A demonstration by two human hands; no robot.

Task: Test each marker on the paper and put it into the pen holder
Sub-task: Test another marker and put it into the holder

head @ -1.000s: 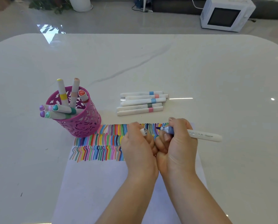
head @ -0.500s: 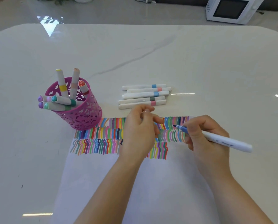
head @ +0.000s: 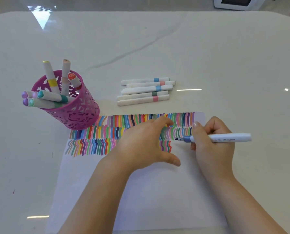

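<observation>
White paper point(head: 157, 191) lies flat, its far part filled w/ three rows of short multicolour strokes, the nearest row stopping part-way across. Uncapped blue marker point(head: 225, 138), white barrel, is gripped in the right hand point(head: 211, 146), approx level, tip pointing left at the right end of the rows. Pink cut-out pen holder point(head: 76, 114) stands upright at the paper's far left corner w/ capped markers point(head: 51, 97) inside, some leaning out left; five loose markers point(head: 144, 91) lie side by side just beyond the paper
</observation>
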